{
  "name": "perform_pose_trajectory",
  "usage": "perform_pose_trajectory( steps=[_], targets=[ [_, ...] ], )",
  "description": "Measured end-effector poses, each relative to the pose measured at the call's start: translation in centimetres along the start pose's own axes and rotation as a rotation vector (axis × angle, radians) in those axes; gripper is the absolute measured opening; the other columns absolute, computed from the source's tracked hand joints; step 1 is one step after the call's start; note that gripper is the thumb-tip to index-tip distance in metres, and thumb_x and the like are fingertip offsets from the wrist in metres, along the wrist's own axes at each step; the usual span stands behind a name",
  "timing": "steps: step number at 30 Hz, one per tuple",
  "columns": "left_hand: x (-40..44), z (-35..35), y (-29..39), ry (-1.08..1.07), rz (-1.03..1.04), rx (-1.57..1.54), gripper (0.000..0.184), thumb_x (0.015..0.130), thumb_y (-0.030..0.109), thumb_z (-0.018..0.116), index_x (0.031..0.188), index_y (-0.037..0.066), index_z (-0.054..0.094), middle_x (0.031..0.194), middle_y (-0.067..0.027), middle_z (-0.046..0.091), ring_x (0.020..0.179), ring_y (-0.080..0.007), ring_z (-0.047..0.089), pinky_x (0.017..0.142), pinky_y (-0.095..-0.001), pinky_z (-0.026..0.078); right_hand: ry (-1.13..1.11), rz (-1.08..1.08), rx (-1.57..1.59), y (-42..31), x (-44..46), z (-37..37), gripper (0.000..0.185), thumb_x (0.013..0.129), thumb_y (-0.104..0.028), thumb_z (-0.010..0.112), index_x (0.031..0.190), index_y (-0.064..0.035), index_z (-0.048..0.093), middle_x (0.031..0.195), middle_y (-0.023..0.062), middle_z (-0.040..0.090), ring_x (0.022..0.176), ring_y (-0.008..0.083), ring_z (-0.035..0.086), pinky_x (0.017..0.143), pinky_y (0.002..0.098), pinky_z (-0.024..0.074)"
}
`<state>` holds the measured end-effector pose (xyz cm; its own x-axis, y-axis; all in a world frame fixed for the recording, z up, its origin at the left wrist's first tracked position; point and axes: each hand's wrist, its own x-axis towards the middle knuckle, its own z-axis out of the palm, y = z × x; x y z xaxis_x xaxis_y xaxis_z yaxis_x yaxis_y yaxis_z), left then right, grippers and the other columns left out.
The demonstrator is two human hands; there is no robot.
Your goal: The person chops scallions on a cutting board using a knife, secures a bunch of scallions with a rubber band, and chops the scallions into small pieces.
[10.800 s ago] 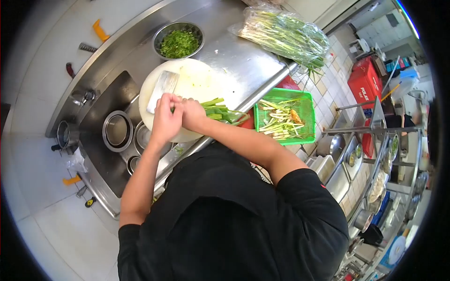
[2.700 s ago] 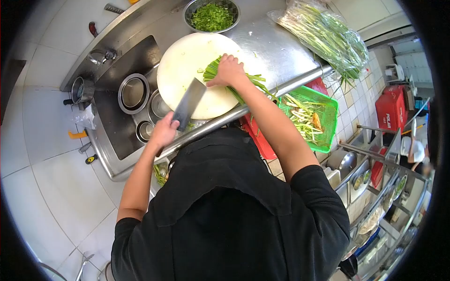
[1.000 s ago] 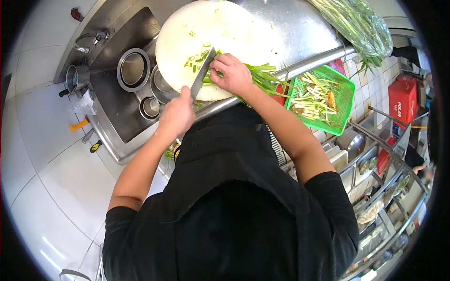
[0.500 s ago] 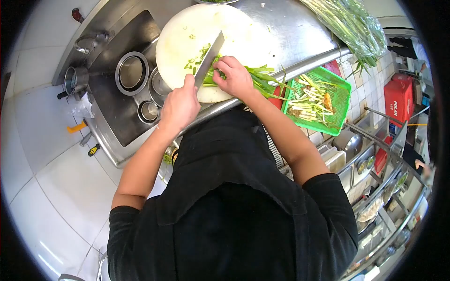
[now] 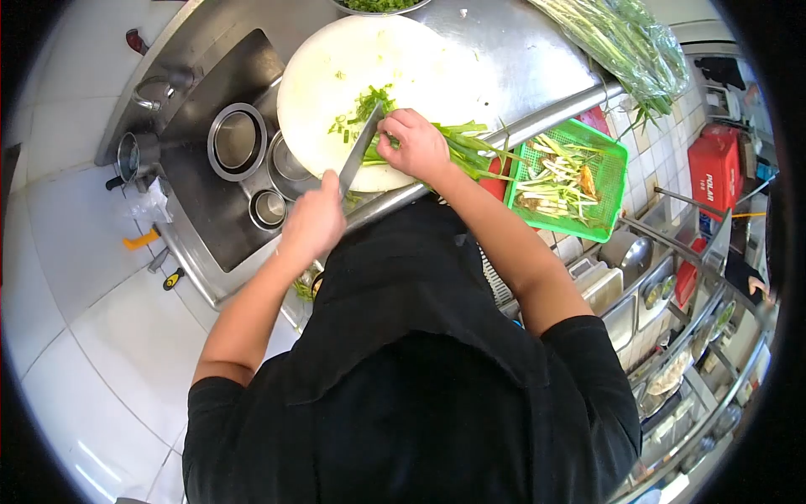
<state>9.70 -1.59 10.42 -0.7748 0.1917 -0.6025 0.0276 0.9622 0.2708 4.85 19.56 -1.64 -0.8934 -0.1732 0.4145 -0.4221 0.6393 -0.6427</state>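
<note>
My left hand [image 5: 314,220] is closed round the handle of a kitchen knife [image 5: 359,155]. Its blade points up and right, across the edge of a bunch of green onions [image 5: 470,144]. My right hand [image 5: 413,144], fingers curled, presses the bunch against the round white cutting board [image 5: 319,76]; the fingertips are right beside the blade. Chopped green onion [image 5: 368,102] lies in a small heap beyond the knife. The long green ends trail past my right wrist, over the counter's edge.
A sink [image 5: 252,63] with several metal containers is at left. A bowl of chopped greens [image 5: 382,5] stands beyond the board. Bagged green onions [image 5: 617,46] overhang the counter at right. Below sits a green basket [image 5: 620,189] of trimmings. Metal shelving [image 5: 663,214] is farther right.
My left hand has drawn the knife back toward my body and down. More cut green onion lies beside the blade. My right hand still holds the bunch, slightly lower.
</note>
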Motion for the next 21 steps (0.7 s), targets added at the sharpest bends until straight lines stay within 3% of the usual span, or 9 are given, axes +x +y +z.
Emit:
perform_pose_trajectory(
  steps=[5, 8, 13, 17, 21],
  targets=[
    [3.4, 3.1, -0.3, 0.116, 0.053, -0.053, 0.026, 0.101, 0.014, 0.053, 0.121, 0.002, 0.042, 0.085, -0.0345, 0.069, 0.083, -0.0562, 0.068, 0.078, -0.0661, 0.051, 0.002, 0.017, 0.009, 0.0, -0.2, -0.1, 0.011, 0.081, -0.012, 0.072, 0.091, -0.0105, 0.072, 0.095, 0.0064, 0.069, 0.092, 0.0274, 0.068, 0.08, 0.0408, 0.0592],
    [4.3, 0.2, 1.0, 0.122, 0.093, -0.064, 0.025, 0.103, 0.016, 0.053, 0.121, 0.002, 0.041, 0.083, -0.0359, 0.067, 0.085, -0.0569, 0.066, 0.08, -0.065, 0.05, 0.036, 0.007, 0.005, 0.1, -0.2, 0.4, 0.01, 0.081, -0.012, 0.072, 0.091, -0.0113, 0.071, 0.094, 0.0056, 0.068, 0.093, 0.027, 0.067, 0.08, 0.0411, 0.0589],
    [-0.9, -3.7, 2.3, 0.003, 0.011, -0.069, 0.026, 0.103, 0.016, 0.055, 0.121, 0.002, 0.042, 0.092, -0.0372, 0.067, 0.093, -0.0577, 0.065, 0.081, -0.0652, 0.049, 0.026, 0.005, 0.007, 0.0, -0.3, 0.1, 0.009, 0.081, -0.012, 0.072, 0.09, -0.0115, 0.071, 0.094, 0.0053, 0.067, 0.091, 0.0268, 0.067, 0.079, 0.0411, 0.0587],
    [3.0, 1.0, 1.4, 0.1, 0.082, -0.032, 0.028, 0.095, 0.009, 0.057, 0.118, -0.001, 0.044, 0.089, -0.0349, 0.069, 0.089, -0.0542, 0.069, 0.082, -0.063, 0.052, 0.041, -0.003, -0.001, 0.1, -0.3, 0.3, 0.009, 0.081, -0.013, 0.072, 0.089, -0.0113, 0.071, 0.092, 0.0055, 0.067, 0.09, 0.0268, 0.067, 0.079, 0.0412, 0.0587],
    [1.2, -1.5, 1.2, -0.009, 0.066, -0.024, 0.026, 0.098, 0.012, 0.055, 0.118, -0.001, 0.044, 0.09, -0.0353, 0.069, 0.09, -0.0538, 0.069, 0.083, -0.0631, 0.052, 0.028, 0.004, -0.002, 0.1, -0.2, 0.3, 0.009, 0.081, -0.013, 0.072, 0.089, -0.0113, 0.071, 0.091, 0.0058, 0.068, 0.09, 0.0273, 0.067, 0.079, 0.0412, 0.0586]
  ],
)
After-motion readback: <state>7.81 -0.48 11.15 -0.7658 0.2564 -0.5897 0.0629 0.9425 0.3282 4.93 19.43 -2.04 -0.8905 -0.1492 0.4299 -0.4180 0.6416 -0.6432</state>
